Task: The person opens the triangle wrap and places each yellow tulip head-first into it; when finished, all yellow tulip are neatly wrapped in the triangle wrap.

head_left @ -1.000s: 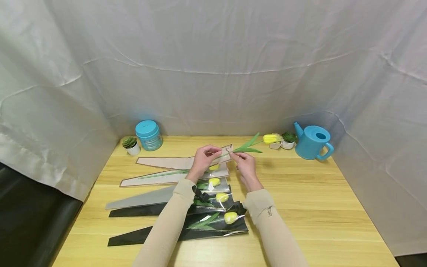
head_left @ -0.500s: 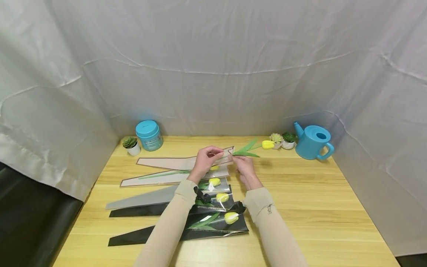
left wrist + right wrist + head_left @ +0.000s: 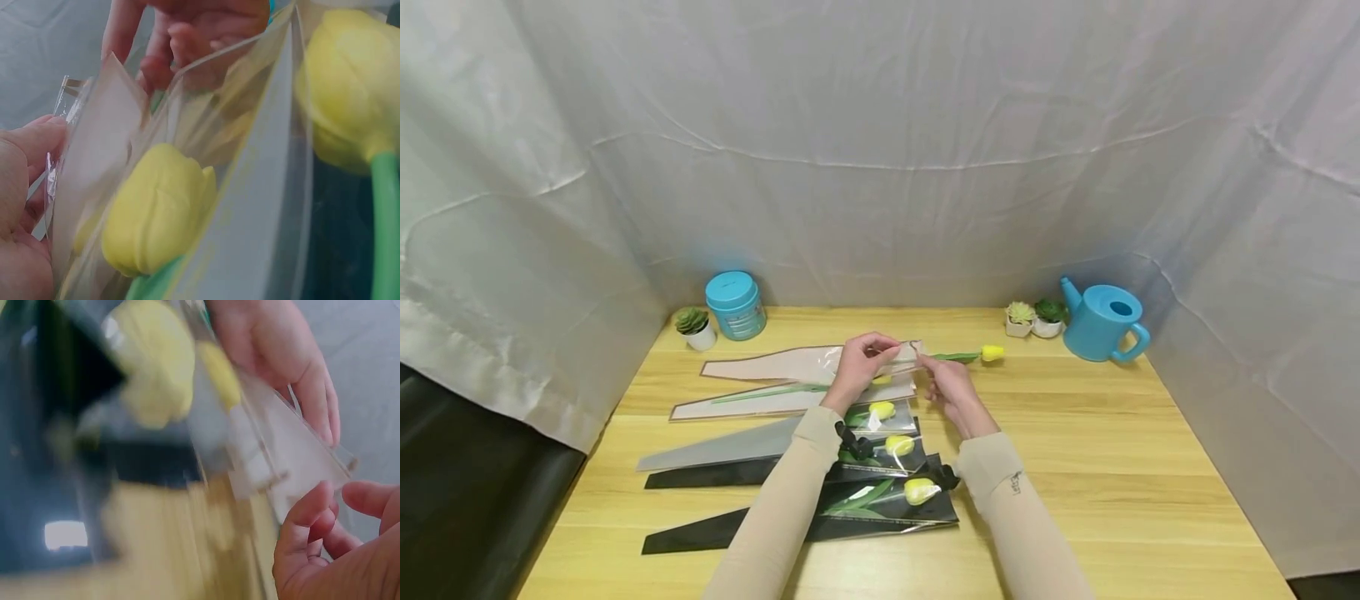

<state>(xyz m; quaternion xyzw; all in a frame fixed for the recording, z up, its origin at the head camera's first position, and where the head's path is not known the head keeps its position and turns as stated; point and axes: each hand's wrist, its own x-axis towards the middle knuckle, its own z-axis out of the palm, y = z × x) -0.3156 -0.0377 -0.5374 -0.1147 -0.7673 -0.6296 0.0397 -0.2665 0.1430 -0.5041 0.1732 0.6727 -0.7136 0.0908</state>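
In the head view my left hand (image 3: pixel 859 367) pinches the open mouth of a pale, brown-edged flower sleeve (image 3: pixel 760 365) with a clear film front. The left wrist view shows that thumb on the film. A yellow tulip (image 3: pixel 992 353) with green leaves lies level beyond the sleeve's mouth, its stem running left towards the sleeve. My right hand (image 3: pixel 953 385) holds it by the stem with curled fingers; in the right wrist view the thumb and forefinger (image 3: pixel 312 506) meet beside the sleeve's corner. The stem between these fingers is hidden.
Nearer me lie another pale sleeve (image 3: pixel 722 407), a grey sleeve (image 3: pixel 715 447) and black sleeves (image 3: pixel 688 533), with yellow tulips inside. A blue tub (image 3: pixel 735 307) and a potted succulent (image 3: pixel 696 327) stand back left; small pots (image 3: pixel 1019 320) and a blue watering can (image 3: pixel 1101 323) back right.
The tulip has swung down towards me and slid slightly left, its leaves now close to the right hand. The pale sleeve's mouth has dropped a little. The left hand has barely moved.
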